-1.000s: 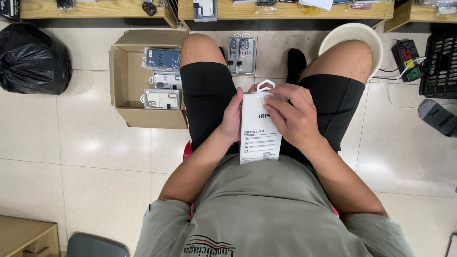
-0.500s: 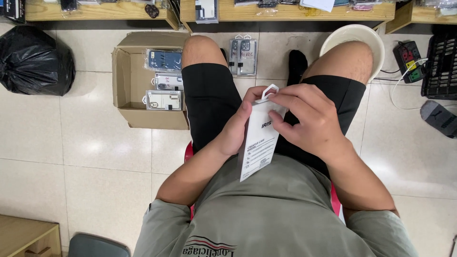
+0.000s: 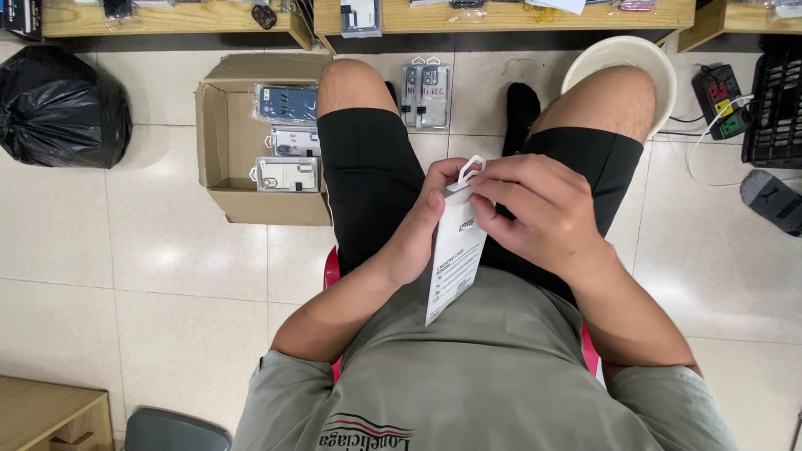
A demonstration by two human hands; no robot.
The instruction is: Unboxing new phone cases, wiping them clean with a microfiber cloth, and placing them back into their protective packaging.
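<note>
So the person was sitting on a red stool (image 3: 332, 269), looking straight down at their lap, and both hands were on a slim white retail package (image 3: 454, 260) with a hang tab at the top. The package sat dead center of the view, over the lap, tilted so its tab end pointed to about 1 o'clock and its bottom edge came down toward the grey shirt. The left hand (image 3: 416, 238) was wrapped around the package's left edge, thumb up near the tab, gripping it. The right hand (image 3: 535, 213) was curled over the top right corner, fingertips pinched right at the tab end, so both were clearly grasping it. Out at about 10 o'clock from the hands there was an open cardboard box (image 3: 224, 125) on the tile floor with a few packaged phone cases inside. Another pair of clear packs (image 3: 426, 92) lay at 12 o'clock between the knees. Black trash bag (image 3: 58, 108) way off at 9 to 10 o'clock, white bowl (image 3: 601, 58) at 1 o'clock behind the right knee, and a power strip (image 3: 723, 100) at 2 o'clock.
</note>
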